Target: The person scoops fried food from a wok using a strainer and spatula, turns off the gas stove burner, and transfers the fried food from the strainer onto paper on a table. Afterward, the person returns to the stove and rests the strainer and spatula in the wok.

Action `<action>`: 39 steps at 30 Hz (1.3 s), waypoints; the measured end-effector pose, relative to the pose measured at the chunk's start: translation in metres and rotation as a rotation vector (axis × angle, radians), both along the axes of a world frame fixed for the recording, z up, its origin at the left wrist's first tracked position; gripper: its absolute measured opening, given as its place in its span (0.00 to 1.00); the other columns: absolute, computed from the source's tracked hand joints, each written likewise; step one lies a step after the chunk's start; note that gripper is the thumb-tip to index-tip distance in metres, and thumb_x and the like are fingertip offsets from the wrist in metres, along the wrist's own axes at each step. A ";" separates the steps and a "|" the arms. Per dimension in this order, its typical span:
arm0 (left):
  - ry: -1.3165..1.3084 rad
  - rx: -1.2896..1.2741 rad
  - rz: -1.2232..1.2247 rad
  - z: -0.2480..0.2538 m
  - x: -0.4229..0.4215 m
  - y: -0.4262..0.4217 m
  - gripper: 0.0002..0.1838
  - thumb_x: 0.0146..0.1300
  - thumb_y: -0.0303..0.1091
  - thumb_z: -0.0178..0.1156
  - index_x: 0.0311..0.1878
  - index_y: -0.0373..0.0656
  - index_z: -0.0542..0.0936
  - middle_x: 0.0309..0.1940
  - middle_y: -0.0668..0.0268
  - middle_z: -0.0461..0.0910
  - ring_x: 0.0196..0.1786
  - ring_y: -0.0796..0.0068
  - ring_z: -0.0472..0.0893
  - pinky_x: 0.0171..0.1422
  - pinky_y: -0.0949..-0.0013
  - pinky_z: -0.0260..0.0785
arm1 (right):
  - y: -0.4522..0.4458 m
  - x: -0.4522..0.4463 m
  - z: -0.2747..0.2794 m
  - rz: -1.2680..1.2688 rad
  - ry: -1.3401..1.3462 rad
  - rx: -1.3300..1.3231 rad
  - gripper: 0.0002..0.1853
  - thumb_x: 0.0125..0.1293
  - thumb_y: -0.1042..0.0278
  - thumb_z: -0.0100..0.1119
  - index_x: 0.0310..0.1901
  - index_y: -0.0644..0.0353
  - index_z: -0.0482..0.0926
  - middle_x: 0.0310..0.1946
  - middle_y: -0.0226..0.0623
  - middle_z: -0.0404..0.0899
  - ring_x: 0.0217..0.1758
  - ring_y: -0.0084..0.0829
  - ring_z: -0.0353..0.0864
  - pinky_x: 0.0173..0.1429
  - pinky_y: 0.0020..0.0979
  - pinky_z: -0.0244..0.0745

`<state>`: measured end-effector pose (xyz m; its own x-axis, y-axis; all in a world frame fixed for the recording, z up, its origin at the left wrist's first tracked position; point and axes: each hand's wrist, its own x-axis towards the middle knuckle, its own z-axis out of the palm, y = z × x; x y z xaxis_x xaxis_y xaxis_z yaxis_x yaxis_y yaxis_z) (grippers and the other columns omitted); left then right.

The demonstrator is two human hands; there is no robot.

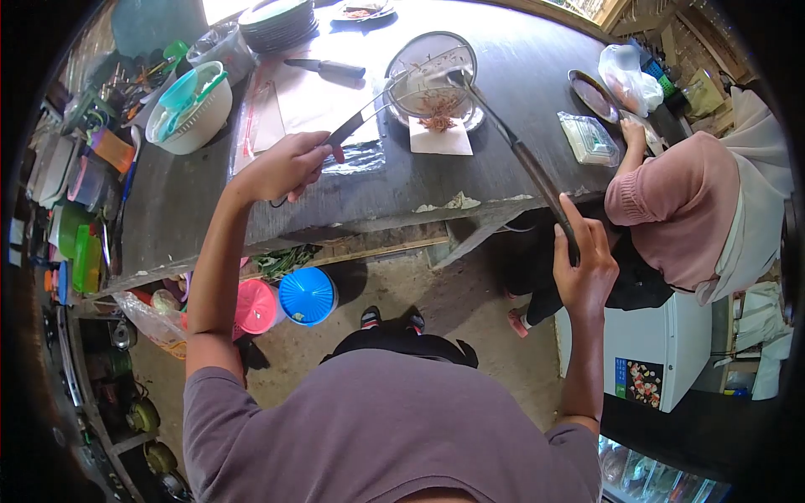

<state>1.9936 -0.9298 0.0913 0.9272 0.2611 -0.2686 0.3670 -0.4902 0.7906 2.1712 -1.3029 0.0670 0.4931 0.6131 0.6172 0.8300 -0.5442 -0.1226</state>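
My left hand (285, 170) is closed round the dark handle of a wire strainer (419, 71). The strainer is tilted over a plate (475, 122) on the table. Brown fried shreds (438, 116) cling to its mesh and lie in a small heap on a white paper sheet (440, 141) at the plate's front. My right hand (587, 264) grips the end of a long dark-handled utensil (537, 172). Its metal tip reaches to the strainer's mesh; the shape of its head is hard to make out.
A knife (325, 67) lies on white paper (314, 105) to the left, near a white basket (193, 109) and stacked dark plates (277, 25). At right, a co-worker's hand (635, 134) rests by a clear pack (589, 138). Buckets (308, 296) stand below the table.
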 end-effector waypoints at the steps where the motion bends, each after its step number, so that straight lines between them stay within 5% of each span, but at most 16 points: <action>1: -0.005 0.009 -0.002 0.001 0.000 -0.001 0.16 0.75 0.37 0.41 0.49 0.36 0.76 0.19 0.71 0.66 0.14 0.81 0.67 0.20 0.72 0.63 | 0.003 0.002 0.001 0.000 -0.022 0.013 0.28 0.60 0.74 0.66 0.63 0.41 0.77 0.32 0.28 0.77 0.26 0.26 0.80 0.30 0.32 0.75; 24: -0.043 0.022 0.018 0.002 0.001 0.003 0.16 0.73 0.36 0.42 0.47 0.35 0.77 0.18 0.71 0.65 0.13 0.81 0.67 0.19 0.73 0.62 | 0.005 -0.013 -0.033 -0.051 0.137 0.058 0.25 0.63 0.71 0.64 0.62 0.38 0.78 0.35 0.29 0.76 0.31 0.28 0.80 0.34 0.32 0.76; 39: -0.071 0.083 0.023 0.007 -0.002 0.001 0.16 0.73 0.36 0.44 0.47 0.35 0.77 0.18 0.70 0.66 0.13 0.80 0.69 0.19 0.71 0.63 | 0.003 -0.015 -0.038 -0.031 0.158 0.138 0.24 0.63 0.74 0.63 0.61 0.46 0.78 0.33 0.33 0.76 0.31 0.30 0.79 0.35 0.32 0.75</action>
